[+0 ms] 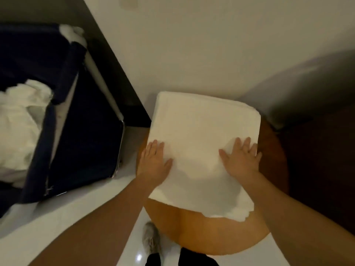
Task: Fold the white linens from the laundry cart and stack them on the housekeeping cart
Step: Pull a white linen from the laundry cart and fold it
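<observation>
Both hands flat, fingers straight — left hand (154,160) and right hand (241,157) press the folded white towel (203,131) on the round wooden table (201,233); its long axis runs away from the person. Laundry cart (80,131) sits left, nearer the left hand.

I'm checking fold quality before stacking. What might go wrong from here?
1. The folded linen looks ragged at its near right corner, with uneven layers; the left hand and right hand pressing flat on it may set a crooked fold.
2. Its far corners seem to overhang the round table, so it might slip off once the hands lift.
</observation>
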{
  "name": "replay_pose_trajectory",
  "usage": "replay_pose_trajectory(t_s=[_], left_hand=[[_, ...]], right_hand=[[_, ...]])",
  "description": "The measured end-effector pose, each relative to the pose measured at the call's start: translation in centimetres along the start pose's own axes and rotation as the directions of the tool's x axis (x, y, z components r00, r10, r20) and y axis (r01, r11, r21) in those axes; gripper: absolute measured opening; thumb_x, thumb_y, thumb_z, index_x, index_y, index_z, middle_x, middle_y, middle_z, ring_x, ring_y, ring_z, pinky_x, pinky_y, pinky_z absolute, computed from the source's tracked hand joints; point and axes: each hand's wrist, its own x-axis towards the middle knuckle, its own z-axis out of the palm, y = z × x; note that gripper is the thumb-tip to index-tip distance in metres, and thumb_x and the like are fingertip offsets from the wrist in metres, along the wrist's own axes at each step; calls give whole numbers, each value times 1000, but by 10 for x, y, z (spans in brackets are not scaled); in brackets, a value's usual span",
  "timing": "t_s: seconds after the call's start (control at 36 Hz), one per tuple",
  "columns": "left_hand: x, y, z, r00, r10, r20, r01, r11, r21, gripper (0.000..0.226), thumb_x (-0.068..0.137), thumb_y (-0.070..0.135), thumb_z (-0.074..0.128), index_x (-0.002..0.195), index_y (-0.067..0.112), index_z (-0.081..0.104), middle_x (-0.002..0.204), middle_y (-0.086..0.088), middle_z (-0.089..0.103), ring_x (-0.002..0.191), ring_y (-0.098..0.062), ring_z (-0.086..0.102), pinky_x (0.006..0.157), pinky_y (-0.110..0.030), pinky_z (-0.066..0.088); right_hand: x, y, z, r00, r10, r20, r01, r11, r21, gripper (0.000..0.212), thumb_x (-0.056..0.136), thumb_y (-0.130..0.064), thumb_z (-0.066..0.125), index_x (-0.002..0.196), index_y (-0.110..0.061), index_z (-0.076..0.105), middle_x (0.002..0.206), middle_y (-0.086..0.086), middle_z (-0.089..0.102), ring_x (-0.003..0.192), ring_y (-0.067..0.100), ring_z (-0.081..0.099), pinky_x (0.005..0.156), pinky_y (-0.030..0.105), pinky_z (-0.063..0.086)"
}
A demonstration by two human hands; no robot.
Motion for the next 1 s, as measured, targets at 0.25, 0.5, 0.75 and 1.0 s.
replay_pose_trajectory(t_s=[0.25,0.5,0.75,1.0], left_hand=[[-142,-23,-122,958,-214,-193,76,835,-545,44,96,19,55,139,16,46,126,5,54,113,-4,48,95,-15,36],[-272,-132,-180,793,-390,-468,97,839,-535,34,92,19,61,126,18,58,114,13,57,105,-1,52,87,-13,37],[-353,-293,-203,701,-460,-545,70,805,-589,31,90,12,63,121,13,61,112,12,58,102,-6,55,86,-17,40],[-404,-414,-221,686,-557,-469,164,746,-646,31,95,18,55,125,22,58,114,12,57,103,-7,52,92,-26,46]], right_hand=[[-152,-110,-66,901,-370,-226,428,673,603,44,96,-31,55,136,-13,51,136,4,54,124,18,50,110,31,35],[-268,-204,-95,754,-548,-363,652,560,510,28,95,-22,56,123,-17,61,109,-10,55,99,1,47,84,6,34],[-348,-326,-46,626,-649,-432,779,496,384,17,94,-19,59,108,-19,67,100,-12,58,83,-5,51,68,0,35],[-403,-412,10,594,-687,-418,803,480,353,9,89,-10,64,94,-11,71,84,-6,62,77,-2,57,70,0,40]])
